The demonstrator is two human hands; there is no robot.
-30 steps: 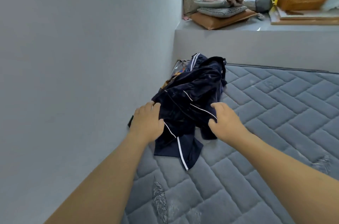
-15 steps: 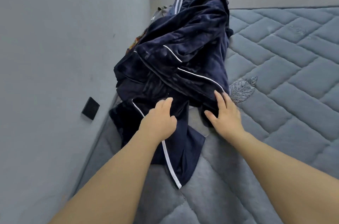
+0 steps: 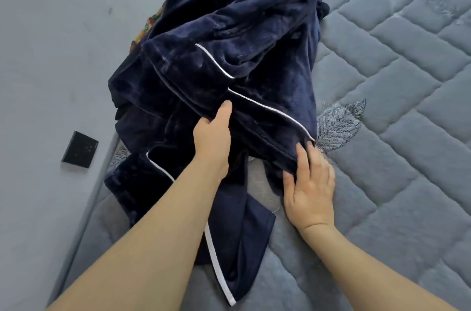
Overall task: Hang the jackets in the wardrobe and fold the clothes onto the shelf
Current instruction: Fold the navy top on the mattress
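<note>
Garment: we see a navy velvety garment (image 3: pixel 229 55) with white piping, heaped on the mattress (image 3: pixel 397 117) hard against the wall (image 3: pixel 63 55).
Left hand: our left hand (image 3: pixel 212 141) lies on the heap's lower middle, thumb up against a piped edge; the fingers are tucked into a fold and out of sight, so we cannot tell how tightly it holds.
Right hand: our right hand (image 3: pixel 309 183) rests just beside the heap's near right edge, fingers mostly straight, tips touching the hem, thumb underneath it.
Under the heap: a patterned, colourful cloth (image 3: pixel 146 30) peeks out by the wall.
Wall: a black square plate (image 3: pixel 79 150) sits on it, low down.
</note>
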